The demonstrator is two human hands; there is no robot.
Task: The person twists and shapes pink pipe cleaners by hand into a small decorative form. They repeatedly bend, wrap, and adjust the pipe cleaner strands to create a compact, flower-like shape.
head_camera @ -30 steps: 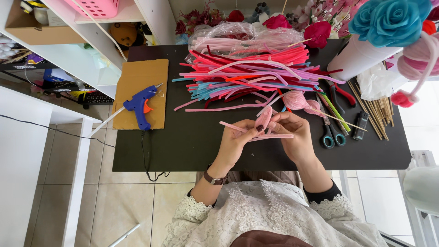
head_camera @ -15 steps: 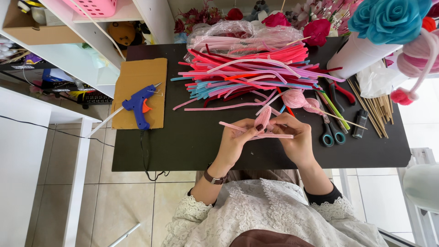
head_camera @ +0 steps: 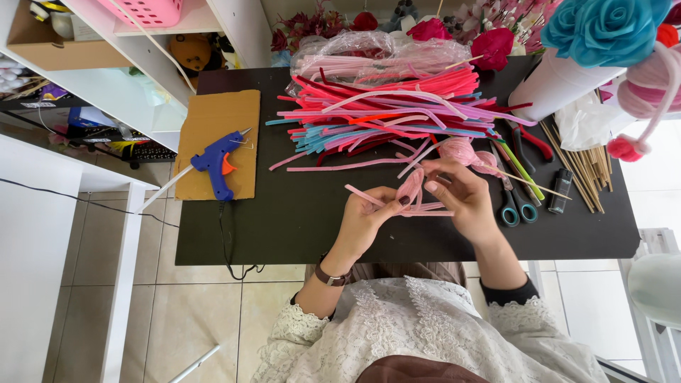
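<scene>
Both hands, left hand [head_camera: 365, 220] and right hand [head_camera: 461, 195], pinch a looped pink pipe cleaner [head_camera: 410, 193] above the black table [head_camera: 284, 227], beside a heap of pipe cleaners [head_camera: 397, 113].

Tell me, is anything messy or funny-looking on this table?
Nothing is broken or spilled. The pipe cleaner pile is loose, with strands poking out unevenly. The blue glue gun lies on its side on cardboard, its cord hanging off the table's edge. Both hands, left hand and right hand, hold a pink pipe cleaner shape.
</scene>
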